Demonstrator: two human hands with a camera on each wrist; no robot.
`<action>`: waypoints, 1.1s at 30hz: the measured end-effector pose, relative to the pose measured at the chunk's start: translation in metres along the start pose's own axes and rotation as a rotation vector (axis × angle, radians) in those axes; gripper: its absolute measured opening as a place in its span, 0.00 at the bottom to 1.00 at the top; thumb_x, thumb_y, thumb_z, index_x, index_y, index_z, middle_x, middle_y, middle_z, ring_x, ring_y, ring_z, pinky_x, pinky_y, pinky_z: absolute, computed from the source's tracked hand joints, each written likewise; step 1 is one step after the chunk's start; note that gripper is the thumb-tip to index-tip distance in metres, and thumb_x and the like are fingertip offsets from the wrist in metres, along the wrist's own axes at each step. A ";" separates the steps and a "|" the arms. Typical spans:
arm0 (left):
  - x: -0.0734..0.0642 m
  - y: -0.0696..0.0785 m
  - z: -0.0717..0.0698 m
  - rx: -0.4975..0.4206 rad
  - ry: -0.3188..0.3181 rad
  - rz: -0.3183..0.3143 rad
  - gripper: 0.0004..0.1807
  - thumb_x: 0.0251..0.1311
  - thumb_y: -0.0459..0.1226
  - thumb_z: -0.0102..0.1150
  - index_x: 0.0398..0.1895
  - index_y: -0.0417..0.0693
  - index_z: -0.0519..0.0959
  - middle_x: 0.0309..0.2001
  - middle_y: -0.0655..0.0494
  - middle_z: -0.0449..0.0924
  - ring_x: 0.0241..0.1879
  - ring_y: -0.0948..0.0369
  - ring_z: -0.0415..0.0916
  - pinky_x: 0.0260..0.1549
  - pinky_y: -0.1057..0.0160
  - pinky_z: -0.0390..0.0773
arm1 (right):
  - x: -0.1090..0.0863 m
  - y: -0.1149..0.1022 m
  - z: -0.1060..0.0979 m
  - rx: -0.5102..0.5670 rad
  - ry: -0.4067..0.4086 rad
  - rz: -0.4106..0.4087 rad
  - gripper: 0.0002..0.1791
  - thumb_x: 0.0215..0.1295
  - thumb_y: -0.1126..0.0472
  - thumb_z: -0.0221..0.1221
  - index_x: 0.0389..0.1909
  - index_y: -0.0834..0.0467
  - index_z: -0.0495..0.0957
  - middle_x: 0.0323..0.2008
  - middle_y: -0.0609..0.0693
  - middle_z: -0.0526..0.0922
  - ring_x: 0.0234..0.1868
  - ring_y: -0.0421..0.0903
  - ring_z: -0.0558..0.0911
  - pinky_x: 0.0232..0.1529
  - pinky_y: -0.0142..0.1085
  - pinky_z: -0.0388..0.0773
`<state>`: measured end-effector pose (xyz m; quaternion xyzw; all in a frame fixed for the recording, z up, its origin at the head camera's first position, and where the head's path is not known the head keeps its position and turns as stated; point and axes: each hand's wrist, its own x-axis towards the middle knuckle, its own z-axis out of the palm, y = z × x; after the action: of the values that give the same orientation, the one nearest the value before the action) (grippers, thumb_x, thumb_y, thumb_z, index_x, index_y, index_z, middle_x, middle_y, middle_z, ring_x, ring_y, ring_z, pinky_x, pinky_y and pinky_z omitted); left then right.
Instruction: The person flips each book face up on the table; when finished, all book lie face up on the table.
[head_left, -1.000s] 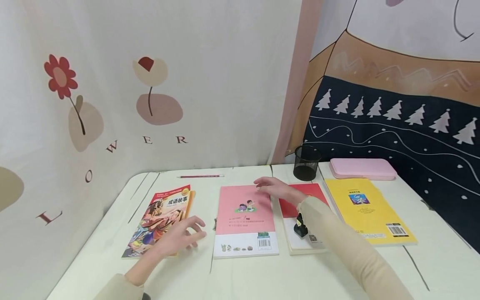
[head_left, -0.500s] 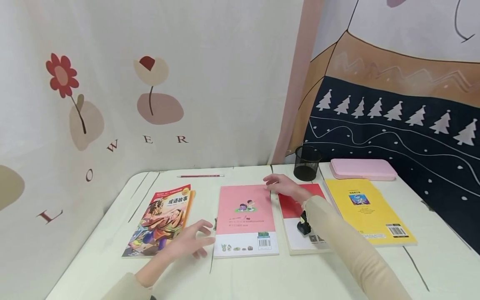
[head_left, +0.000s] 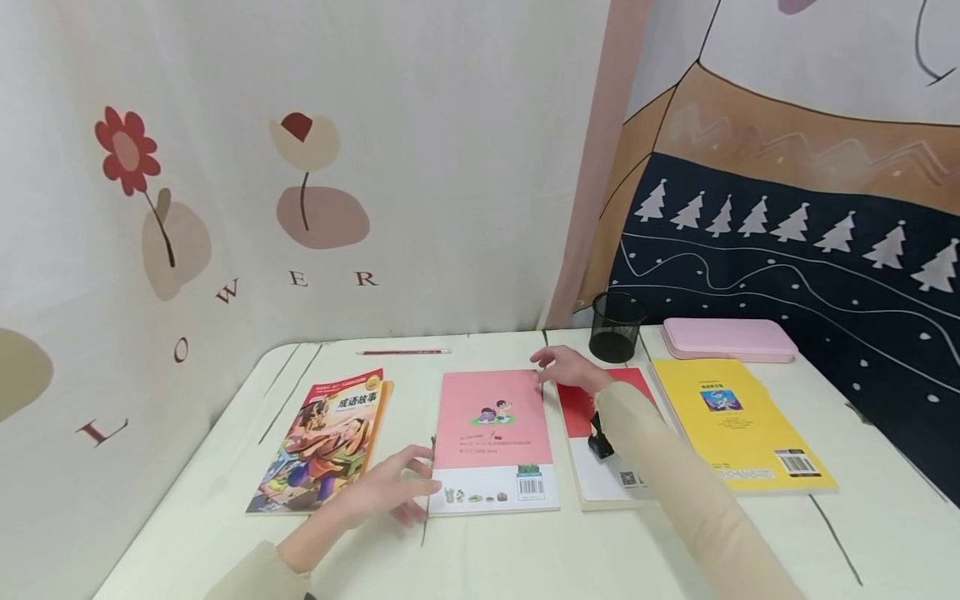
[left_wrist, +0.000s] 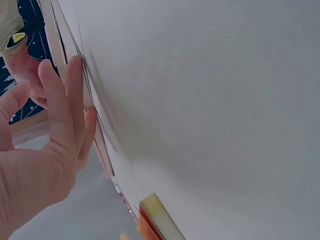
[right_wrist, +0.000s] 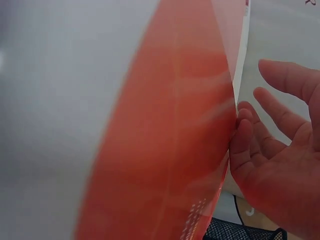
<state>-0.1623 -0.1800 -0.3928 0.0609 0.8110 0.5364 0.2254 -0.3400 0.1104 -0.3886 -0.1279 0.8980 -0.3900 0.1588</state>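
A pink-and-white book (head_left: pixel 491 429) lies back cover up in the middle of the table. At its left edge is my left hand (head_left: pixel 393 487), fingers loosely extended and fingertips right by the edge; the left wrist view shows this hand (left_wrist: pixel 52 130) alongside the book's side. My right hand (head_left: pixel 570 367) is at the book's upper right corner, over the top of a red-and-white book (head_left: pixel 607 408). In the right wrist view, the fingers of this hand (right_wrist: pixel 280 145) are relaxed beside the glossy red cover (right_wrist: pixel 175 120), with nothing gripped. My right forearm hides part of the red-and-white book.
To the left lies a colourful storybook (head_left: pixel 326 446) on top of another. A yellow book (head_left: pixel 738 425) is at the right, with a pink pencil case (head_left: pixel 729 339) behind it. A black mesh pen holder (head_left: pixel 617 329) and a pencil (head_left: pixel 405 352) are along the back edge.
My left hand has moved right, from the storybook to the pink-and-white book's left edge. My right hand has shifted slightly right, off that book's cover to its upper right corner.
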 end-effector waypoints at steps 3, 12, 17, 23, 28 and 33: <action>0.000 -0.001 -0.001 -0.031 -0.013 -0.003 0.33 0.53 0.41 0.58 0.58 0.35 0.58 0.45 0.44 0.66 0.27 0.50 0.77 0.23 0.56 0.78 | 0.004 0.001 -0.001 -0.019 -0.017 0.012 0.24 0.54 0.62 0.59 0.54 0.58 0.69 0.49 0.55 0.70 0.48 0.51 0.69 0.47 0.43 0.70; 0.000 -0.003 -0.002 -0.026 -0.085 -0.017 0.37 0.49 0.39 0.62 0.60 0.35 0.56 0.37 0.47 0.68 0.24 0.52 0.77 0.22 0.58 0.78 | 0.011 0.000 -0.002 -0.105 -0.041 0.032 0.24 0.52 0.62 0.61 0.52 0.58 0.71 0.48 0.55 0.71 0.47 0.50 0.69 0.46 0.42 0.70; 0.000 -0.003 -0.001 -0.019 -0.096 -0.021 0.40 0.48 0.39 0.63 0.61 0.35 0.55 0.36 0.46 0.67 0.24 0.53 0.77 0.22 0.59 0.78 | 0.010 -0.005 -0.002 -0.143 -0.062 0.045 0.24 0.53 0.63 0.60 0.53 0.60 0.71 0.48 0.56 0.71 0.47 0.50 0.69 0.48 0.43 0.69; 0.001 -0.004 -0.002 -0.038 -0.076 -0.025 0.42 0.48 0.38 0.63 0.62 0.33 0.52 0.37 0.46 0.67 0.27 0.52 0.77 0.26 0.58 0.78 | 0.012 -0.009 -0.001 -0.230 -0.088 0.061 0.20 0.54 0.63 0.58 0.50 0.61 0.73 0.44 0.54 0.74 0.44 0.50 0.69 0.47 0.43 0.69; 0.001 -0.003 -0.001 -0.052 -0.060 -0.026 0.41 0.49 0.37 0.62 0.62 0.29 0.51 0.38 0.46 0.67 0.28 0.53 0.76 0.28 0.58 0.78 | 0.014 -0.011 0.000 -0.262 -0.099 0.076 0.17 0.55 0.60 0.57 0.47 0.59 0.75 0.41 0.52 0.74 0.42 0.49 0.69 0.45 0.42 0.69; 0.001 -0.002 0.001 -0.070 -0.059 -0.023 0.41 0.49 0.35 0.61 0.61 0.26 0.50 0.38 0.45 0.67 0.28 0.53 0.76 0.30 0.58 0.78 | 0.015 -0.006 -0.004 -0.206 -0.101 0.068 0.19 0.55 0.59 0.58 0.48 0.60 0.74 0.42 0.53 0.74 0.42 0.49 0.69 0.44 0.42 0.69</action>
<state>-0.1626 -0.1797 -0.3954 0.0597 0.7855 0.5596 0.2574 -0.3543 0.1032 -0.3843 -0.1324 0.9280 -0.2829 0.2030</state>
